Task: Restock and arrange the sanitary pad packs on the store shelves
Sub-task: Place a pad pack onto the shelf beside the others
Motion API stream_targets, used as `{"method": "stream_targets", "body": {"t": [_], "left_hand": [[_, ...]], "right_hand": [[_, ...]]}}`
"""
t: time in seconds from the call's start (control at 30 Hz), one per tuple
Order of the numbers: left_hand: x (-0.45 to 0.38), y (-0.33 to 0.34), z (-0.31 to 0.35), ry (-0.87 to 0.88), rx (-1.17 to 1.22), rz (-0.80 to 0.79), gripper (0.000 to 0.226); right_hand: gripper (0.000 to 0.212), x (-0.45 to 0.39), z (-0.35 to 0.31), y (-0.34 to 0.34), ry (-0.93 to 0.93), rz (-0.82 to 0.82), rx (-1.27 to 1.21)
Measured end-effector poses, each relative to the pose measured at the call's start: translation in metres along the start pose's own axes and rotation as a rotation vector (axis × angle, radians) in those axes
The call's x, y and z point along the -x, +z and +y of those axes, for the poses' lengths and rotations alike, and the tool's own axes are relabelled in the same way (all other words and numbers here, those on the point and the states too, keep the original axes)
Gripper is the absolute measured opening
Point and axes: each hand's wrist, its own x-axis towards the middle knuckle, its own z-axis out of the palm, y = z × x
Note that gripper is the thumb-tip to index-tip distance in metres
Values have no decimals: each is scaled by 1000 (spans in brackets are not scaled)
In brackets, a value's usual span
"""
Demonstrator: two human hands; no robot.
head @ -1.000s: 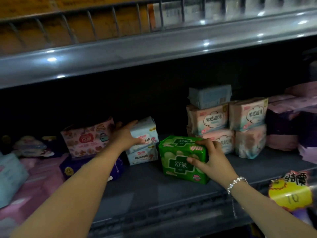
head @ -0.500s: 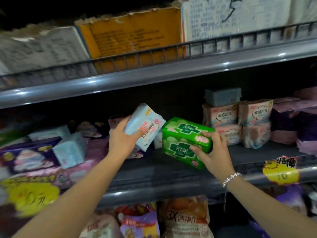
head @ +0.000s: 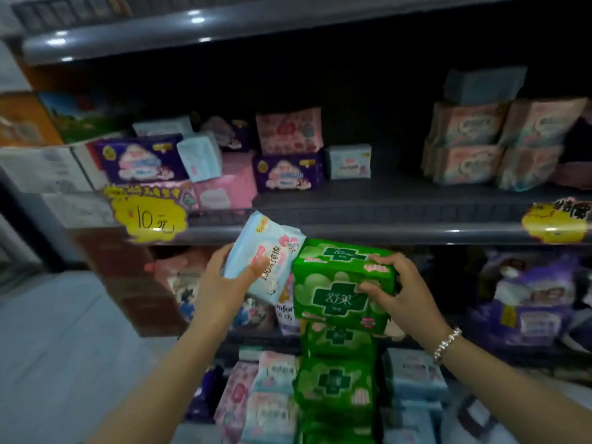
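Below, green packs (head: 334,384) on lower shelf (head: 256,342)

Bare forearms, a silver beaded bracelet (head: 447,343) on the right wrist

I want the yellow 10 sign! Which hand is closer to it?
Left. The left hand, gripping the pale blue pack, sits just below and right of the yellow 10 sign. The right hand, holding the green pack, is farther right.

your right hand (head: 404,295) grips a glossy green plastic pack (head: 339,285); your left hand (head: 224,285) holds a smooth pale-blue plastic pack (head: 268,254). above them, a shiny grey metal shelf edge (head: 368,232).
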Motion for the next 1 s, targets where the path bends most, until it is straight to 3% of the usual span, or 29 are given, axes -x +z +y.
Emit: {"method": "stream_targets", "body": {"t": [0.2, 0.37, 0.5, 0.63, 0.77, 1.0], "left_hand": [[32, -7, -52, -192, 18, 6, 60], [48, -17, -70, -288, 94, -27, 69], [63, -29, -81, -396, 134, -91, 60], [87, -38, -101, -504, 117, -129, 53], [105, -45, -119, -623, 175, -148, 46], [130, -49, -154, -792, 180, -114, 63]], "right_hand": [[46, 31, 13, 20, 86, -103, 16], [33, 62, 17, 41, 182, -115, -71], [55, 90, 17, 49, 258, -117, -155], [33, 118, 20, 53, 351, -130, -187], [45, 144, 28, 55, 360, -159, -106], [36, 184, 29, 66, 560, -300, -278]]}}
